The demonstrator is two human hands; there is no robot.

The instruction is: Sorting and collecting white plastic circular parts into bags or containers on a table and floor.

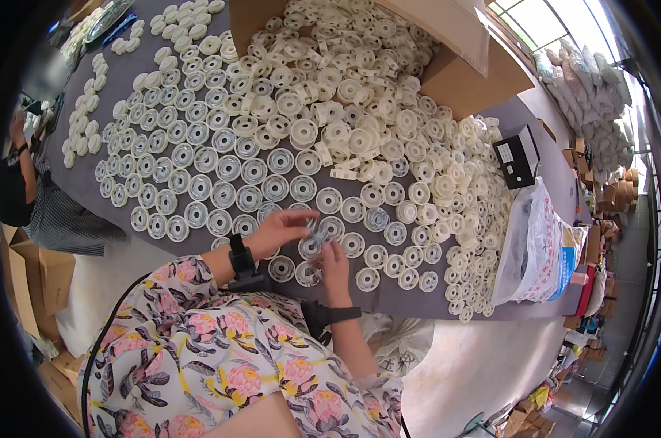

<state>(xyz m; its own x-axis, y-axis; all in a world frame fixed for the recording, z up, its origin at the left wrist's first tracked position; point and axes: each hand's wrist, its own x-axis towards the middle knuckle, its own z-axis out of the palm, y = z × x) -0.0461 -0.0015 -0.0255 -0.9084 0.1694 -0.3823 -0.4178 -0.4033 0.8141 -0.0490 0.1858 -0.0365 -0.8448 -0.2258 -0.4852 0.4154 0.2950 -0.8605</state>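
My left hand [281, 228] reaches right over the near part of the grey table [389, 303], its fingers closed on a small clump of grey parts [317, 233]. My right hand [335, 261] comes up from below with its fingertips bent down right beside that clump, over a white plastic disc [308, 248]. Whether it pinches anything is hidden. Both wrists wear black bands. Rows of white round discs [221, 169] lie flat all around the hands, some with darker centres.
An open cardboard box [455, 77] at the back spills a heap of white discs [345, 80] onto the table. A black box [517, 157] and a printed plastic bag [539, 252] stand at the right edge. Another person [20, 171] sits at the left. Cartons [42, 281] stand on the floor.
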